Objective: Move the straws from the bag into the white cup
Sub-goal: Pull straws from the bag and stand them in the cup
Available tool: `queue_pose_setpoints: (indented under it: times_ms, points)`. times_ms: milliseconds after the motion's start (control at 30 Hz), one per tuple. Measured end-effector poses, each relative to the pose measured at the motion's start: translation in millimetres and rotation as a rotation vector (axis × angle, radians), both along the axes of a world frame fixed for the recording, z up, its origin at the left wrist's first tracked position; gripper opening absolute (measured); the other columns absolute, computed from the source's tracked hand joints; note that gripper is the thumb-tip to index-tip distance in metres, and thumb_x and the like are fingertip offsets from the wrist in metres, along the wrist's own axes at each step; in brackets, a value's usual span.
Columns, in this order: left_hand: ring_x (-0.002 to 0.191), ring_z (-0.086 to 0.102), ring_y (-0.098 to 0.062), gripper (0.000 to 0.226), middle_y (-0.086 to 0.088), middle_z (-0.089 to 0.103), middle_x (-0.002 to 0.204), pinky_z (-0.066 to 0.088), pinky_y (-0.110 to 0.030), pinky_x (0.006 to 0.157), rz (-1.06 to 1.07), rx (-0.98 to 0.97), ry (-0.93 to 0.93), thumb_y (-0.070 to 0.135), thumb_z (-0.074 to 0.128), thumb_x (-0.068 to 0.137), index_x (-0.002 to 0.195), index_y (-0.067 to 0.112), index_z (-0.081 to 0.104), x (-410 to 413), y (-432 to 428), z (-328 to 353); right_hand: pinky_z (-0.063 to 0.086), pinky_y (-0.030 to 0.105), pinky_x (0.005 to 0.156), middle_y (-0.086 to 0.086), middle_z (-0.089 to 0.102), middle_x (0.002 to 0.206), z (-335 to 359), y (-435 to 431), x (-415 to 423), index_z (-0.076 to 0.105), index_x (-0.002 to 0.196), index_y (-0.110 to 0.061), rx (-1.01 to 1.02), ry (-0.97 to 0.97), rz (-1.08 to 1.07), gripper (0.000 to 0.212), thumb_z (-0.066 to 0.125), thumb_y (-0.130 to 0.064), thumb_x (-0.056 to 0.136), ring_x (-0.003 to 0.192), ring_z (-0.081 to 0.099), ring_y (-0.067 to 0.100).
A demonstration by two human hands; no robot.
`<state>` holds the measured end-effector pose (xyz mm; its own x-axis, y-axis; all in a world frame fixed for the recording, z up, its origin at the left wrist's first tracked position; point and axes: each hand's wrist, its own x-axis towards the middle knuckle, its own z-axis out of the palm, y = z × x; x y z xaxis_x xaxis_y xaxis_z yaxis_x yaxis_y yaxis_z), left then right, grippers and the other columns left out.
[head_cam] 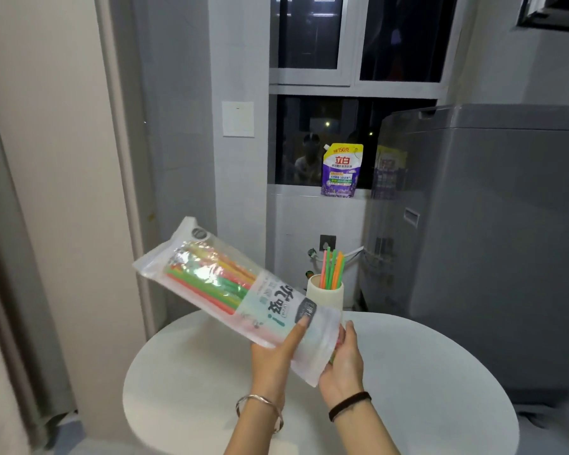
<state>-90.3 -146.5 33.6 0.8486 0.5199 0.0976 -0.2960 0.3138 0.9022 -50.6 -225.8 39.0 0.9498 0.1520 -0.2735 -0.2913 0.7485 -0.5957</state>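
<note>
The bag (270,303) is held in the air over the near-left part of the round white table (424,389). Its long axis slants from the hands at lower right up to the sealed header at upper left, so the other end points down toward the person. It is clear, crinkled plastic with a pale printed label band across its lower half. The straws (207,277) inside lie along the same axis, in green, yellow, orange and pink. The left hand (273,353) pinches the lower end, with one finger laid flat on the label. The right hand (342,359) cups that end from behind, fingers curled round the plastic; whether they also catch a straw inside I cannot tell. Just behind the bag's lower end the white cup (326,298) stands on the table, holding the upright straws (332,267), green, orange and pink
</note>
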Motion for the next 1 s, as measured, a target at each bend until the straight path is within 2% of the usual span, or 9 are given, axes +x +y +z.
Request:
queue_pose_setpoints:
  times_ms: [67,133,200,267,333,500,600,733,1000]
  points:
    - [0.103,0.07,-0.013,0.053,0.0,0.074,0.112,0.057,-0.019,0.076,-0.067,0.09,-0.028,0.018,0.084,0.069,0.118,0.016,0.066,-5,2,1,0.046,0.045,0.093,0.021,0.061,0.123,-3,4,-3,0.052,0.129,-0.005,0.002,-0.005,0.06,0.048,0.038,-0.039,0.097,0.098,0.061,0.032]
    - [0.102,0.07,-0.01,0.052,0.004,0.075,0.11,0.056,-0.017,0.075,-0.116,0.135,-0.047,0.026,0.083,0.066,0.115,0.019,0.068,-9,3,6,0.04,0.052,0.102,0.022,0.057,0.131,-4,8,-6,0.051,0.131,-0.007,0.152,-0.031,0.166,0.054,0.038,-0.045,0.095,0.117,0.054,0.04]
    - [0.101,0.071,-0.008,0.052,0.007,0.076,0.108,0.055,-0.014,0.075,-0.118,0.119,-0.067,0.033,0.083,0.066,0.114,0.021,0.068,-11,4,8,0.053,0.05,0.084,0.019,0.065,0.12,-5,9,-8,0.06,0.12,-0.009,0.236,-0.041,0.16,0.048,0.039,-0.044,0.094,0.109,0.062,0.039]
    - [0.098,0.071,-0.005,0.053,0.01,0.076,0.105,0.054,-0.013,0.073,-0.073,0.092,-0.069,0.038,0.084,0.064,0.112,0.022,0.068,-12,5,10,0.056,0.039,0.061,0.014,0.073,0.101,-9,11,-5,0.067,0.097,-0.011,0.14,0.017,0.014,0.036,0.042,-0.038,0.094,0.079,0.071,0.033]
    - [0.096,0.071,-0.004,0.057,0.011,0.076,0.103,0.055,-0.013,0.073,-0.003,0.059,-0.05,0.043,0.083,0.057,0.109,0.024,0.069,-12,7,10,0.05,0.031,0.056,0.009,0.071,0.092,-10,10,-4,0.066,0.09,-0.015,-0.018,0.092,-0.164,0.032,0.043,-0.037,0.094,0.07,0.066,0.025]
    - [0.106,0.069,-0.016,0.059,0.003,0.074,0.113,0.054,-0.038,0.094,0.034,-0.116,-0.002,0.036,0.078,0.067,0.122,0.02,0.063,-8,13,5,0.051,0.038,0.077,0.01,0.066,0.093,-3,15,-3,0.061,0.094,-0.015,-0.233,-0.132,-0.174,0.036,0.036,-0.04,0.098,0.087,0.063,0.027]
    - [0.112,0.066,-0.022,0.055,-0.003,0.071,0.12,0.051,-0.043,0.098,-0.008,-0.265,0.002,0.032,0.074,0.076,0.127,0.019,0.061,-6,17,2,0.049,0.029,0.064,0.008,0.061,0.084,-2,13,-3,0.057,0.083,-0.014,-0.509,-0.32,-0.185,0.024,0.04,-0.024,0.098,0.075,0.059,0.018]
    - [0.122,0.059,-0.029,0.053,-0.012,0.064,0.131,0.042,-0.051,0.107,-0.062,-0.473,-0.008,0.03,0.065,0.086,0.135,0.013,0.054,-6,22,1,0.044,0.017,0.042,0.002,0.06,0.07,3,4,-2,0.056,0.084,-0.006,-0.581,-0.458,-0.062,0.012,0.049,-0.01,0.094,0.057,0.058,0.009]
    - [0.119,0.06,-0.032,0.049,-0.013,0.063,0.13,0.042,-0.062,0.101,-0.097,-0.697,0.021,0.03,0.063,0.089,0.135,0.016,0.053,-2,35,-8,0.048,0.012,0.056,0.009,0.064,0.076,10,-20,11,0.059,0.078,-0.007,-0.79,-0.655,0.004,0.01,0.06,-0.005,0.087,0.067,0.061,0.012]
